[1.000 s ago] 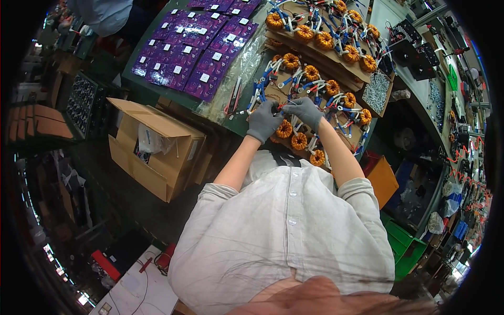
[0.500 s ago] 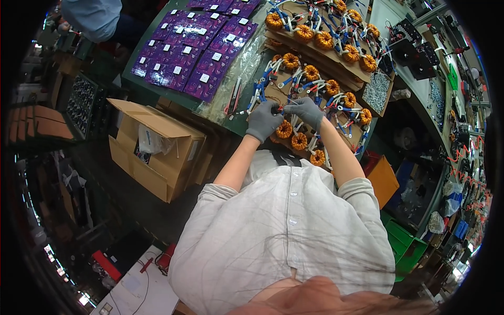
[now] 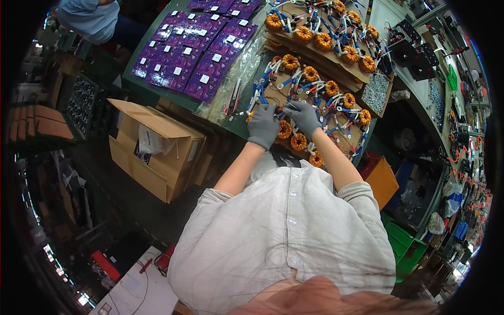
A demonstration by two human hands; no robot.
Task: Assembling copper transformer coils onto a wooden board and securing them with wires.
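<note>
My left hand (image 3: 263, 126), in a grey glove, is closed at the near left edge of a cardboard sheet (image 3: 273, 93). The copper-wound edge of a ring coil (image 3: 251, 114) peeks out beside its palm; the fingers hide most of it. Close by on the right, my right hand (image 3: 305, 117), also gloved in grey, pinches a thin pale piece (image 3: 287, 104), too small to name, that points toward the left fingertips. Around both hands lie several ring coils (image 3: 284, 129) with blue and white leads ending in metal lugs.
Beyond, more coils (image 3: 323, 41) lie on stacked cardboard. Purple circuit boards (image 3: 184, 47) with white squares cover the table's left, near a red-handled cutter (image 3: 234, 98). A box of small metal parts (image 3: 376, 92) stands right; an open carton (image 3: 152, 152) is at lower left.
My left hand has turned more upright, and a coil's edge now shows beside it. My right hand has shifted slightly, its fingers still pinched. A person's blue sleeve at upper left has moved a little.
</note>
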